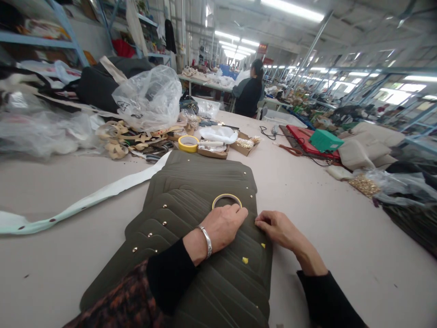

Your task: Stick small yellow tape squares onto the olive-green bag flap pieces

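Dark olive-green fabric panels (191,191) lie overlapped in a stepped stack across the table before me, with small metal studs along both sides. My left hand (220,230), wearing a silver bracelet, rests over the stack with its fingers curled round a thin roll of yellow tape (227,197). At the right edge of the panels, my right hand (282,230) has its thumb and fingertips pressed together; what lies between them is too small to make out. Two torn bits of yellow tape (245,260) sit on the panels below my hands.
A second yellow tape roll (188,144) stands behind the stack, beside small cardboard boxes (245,144) of metal parts. Plastic bags (150,98) and scraps crowd the left. A white strip (112,191) crosses the table. Right lies a green box (326,141); a person (249,93) sits farther back.
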{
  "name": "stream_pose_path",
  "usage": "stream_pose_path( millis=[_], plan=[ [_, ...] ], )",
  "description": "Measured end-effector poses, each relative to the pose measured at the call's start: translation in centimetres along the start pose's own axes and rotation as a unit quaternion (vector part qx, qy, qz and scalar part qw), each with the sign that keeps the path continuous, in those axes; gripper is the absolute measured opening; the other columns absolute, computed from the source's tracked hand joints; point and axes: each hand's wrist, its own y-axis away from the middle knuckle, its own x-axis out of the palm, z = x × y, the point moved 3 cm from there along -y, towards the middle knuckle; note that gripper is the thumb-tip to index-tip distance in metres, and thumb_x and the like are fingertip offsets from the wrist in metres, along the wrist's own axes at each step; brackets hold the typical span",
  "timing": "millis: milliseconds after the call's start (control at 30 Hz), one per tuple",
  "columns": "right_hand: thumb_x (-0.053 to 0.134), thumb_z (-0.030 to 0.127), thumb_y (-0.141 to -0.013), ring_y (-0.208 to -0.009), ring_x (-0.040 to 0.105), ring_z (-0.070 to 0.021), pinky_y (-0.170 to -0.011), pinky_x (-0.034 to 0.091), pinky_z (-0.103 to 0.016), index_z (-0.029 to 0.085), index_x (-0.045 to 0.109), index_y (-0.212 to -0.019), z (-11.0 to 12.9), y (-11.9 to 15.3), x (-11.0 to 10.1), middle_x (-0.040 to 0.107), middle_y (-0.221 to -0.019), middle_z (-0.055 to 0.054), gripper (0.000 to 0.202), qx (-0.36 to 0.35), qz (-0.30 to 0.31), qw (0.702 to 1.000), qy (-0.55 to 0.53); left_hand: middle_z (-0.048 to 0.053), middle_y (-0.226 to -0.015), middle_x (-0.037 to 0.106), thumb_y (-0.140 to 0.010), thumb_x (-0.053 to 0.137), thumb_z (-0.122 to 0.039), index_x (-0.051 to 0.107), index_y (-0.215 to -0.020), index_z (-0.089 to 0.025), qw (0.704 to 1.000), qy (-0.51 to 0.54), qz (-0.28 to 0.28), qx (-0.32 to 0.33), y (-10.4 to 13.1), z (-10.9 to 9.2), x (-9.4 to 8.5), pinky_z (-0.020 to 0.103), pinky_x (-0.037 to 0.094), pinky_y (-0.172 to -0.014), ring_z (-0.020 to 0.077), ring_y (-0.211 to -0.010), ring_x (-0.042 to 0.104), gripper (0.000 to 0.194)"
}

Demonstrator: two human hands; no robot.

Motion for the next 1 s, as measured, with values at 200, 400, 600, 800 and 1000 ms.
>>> stream_pose_path(
  millis=[200,400,600,800,1000],
  plan=[
    [0.049,0.03,-0.083,-0.063,0.06,-0.0155,-0.059,0.044,-0.026,0.019,0.068,-0.074,0.3,1.7,0.3,0.069,-0.069,-0.001,0.023,0.021,-0.025,0.997,-0.063,0.004,-0.092,0.057,-0.093,0.041,-0.013,0.051,-0.093,-0.019,1.0,0.003,-0.005,0.021,0.1,0.5,0.0,0.029,0.047,-0.07,0.0187,-0.084,0.052,0.012],
    [0.05,0.04,-0.083,-0.075,0.065,-0.018,-0.072,0.049,-0.032,0.017,0.064,-0.104,-1.5,0.6,0.5,0.071,-0.094,-0.007,0.034,0.111,-0.18,0.971,-0.109,0.006,-0.091,0.059,-0.094,0.04,-0.013,0.054,-0.095,-0.017,0.997,-0.048,-0.035,-0.043,-0.4,2.1,-0.4,0.033,0.045,-0.076,0.0209,-0.088,0.051,0.015],
    [0.046,0.038,-0.084,-0.075,0.066,-0.0195,-0.073,0.047,-0.032,0.018,0.062,-0.109,-2.3,2.1,1.6,0.072,-0.083,-0.006,0.036,0.174,-0.132,0.974,-0.052,0.005,-0.092,0.06,-0.092,0.04,-0.011,0.053,-0.097,-0.018,0.997,-0.062,-0.004,-0.04,-0.2,2.4,-0.2,0.035,0.044,-0.072,0.0221,-0.086,0.052,0.015],
    [0.051,0.039,-0.079,-0.075,0.067,-0.0198,-0.072,0.05,-0.031,0.019,0.064,-0.103,-1.5,3.9,2.6,0.072,-0.081,-0.004,0.034,0.171,-0.135,0.971,-0.103,0.006,-0.09,0.06,-0.088,0.043,-0.007,0.053,-0.095,-0.017,0.998,-0.057,0.012,-0.03,0.4,2.7,-0.1,0.035,0.044,-0.072,0.0226,-0.085,0.052,0.016],
    [0.053,0.038,-0.079,-0.074,0.068,-0.0206,-0.072,0.051,-0.034,0.02,0.066,-0.097,0.2,4.2,3.1,0.072,-0.079,-0.004,0.029,0.138,-0.144,0.974,-0.106,0.005,-0.09,0.06,-0.091,0.041,-0.009,0.054,-0.094,-0.018,0.999,-0.036,0.016,-0.015,2.3,3.5,-0.6,0.033,0.047,-0.073,0.0196,-0.082,0.054,0.016]
  ],
)
